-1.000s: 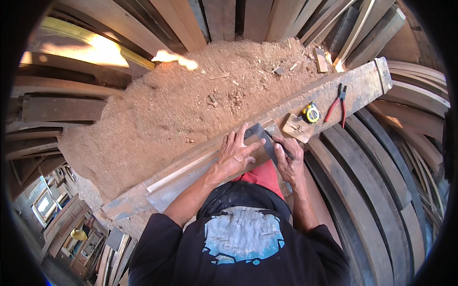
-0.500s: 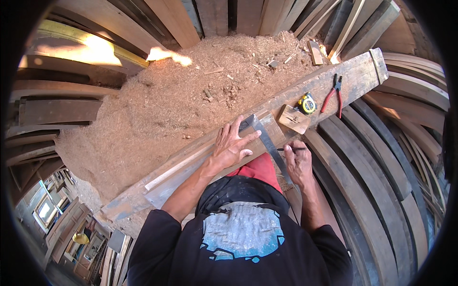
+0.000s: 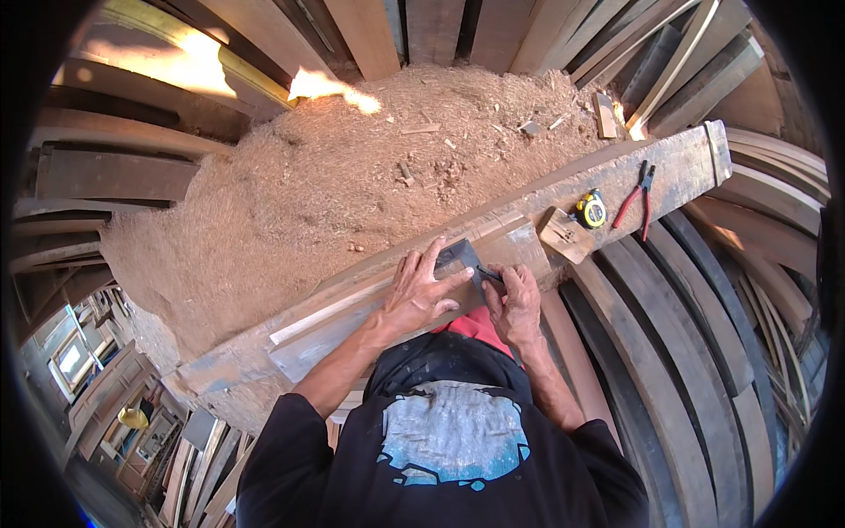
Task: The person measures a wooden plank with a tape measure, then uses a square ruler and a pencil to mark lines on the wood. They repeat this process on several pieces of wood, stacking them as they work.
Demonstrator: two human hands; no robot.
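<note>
A carpenter's square (image 3: 465, 253) lies across a length of wood (image 3: 521, 244) on the plank bench (image 3: 678, 167). My left hand (image 3: 412, 286) rests on the square and the wood with its fingers spread. My right hand (image 3: 518, 308) pinches a thin dark pencil-like marker (image 3: 489, 275), its tip at the blade of the square. The lower part of the blade is mostly hidden behind my right hand. To the right on the bench are a small wooden block (image 3: 566, 235), a yellow and black tape measure (image 3: 591, 209) and red-handled pliers (image 3: 632, 204).
Wood shavings (image 3: 308, 202) cover the ground beyond the bench. Stacked boards (image 3: 651, 308) lie close on my right, and more planks (image 3: 114, 176) stand along the left and far sides. A small offcut (image 3: 605, 116) lies near the bench's far end.
My right hand has moved up and left, bringing the marker to the square near my left hand. The square and left hand sit farther left along the wood. The whole view has shifted slightly.
</note>
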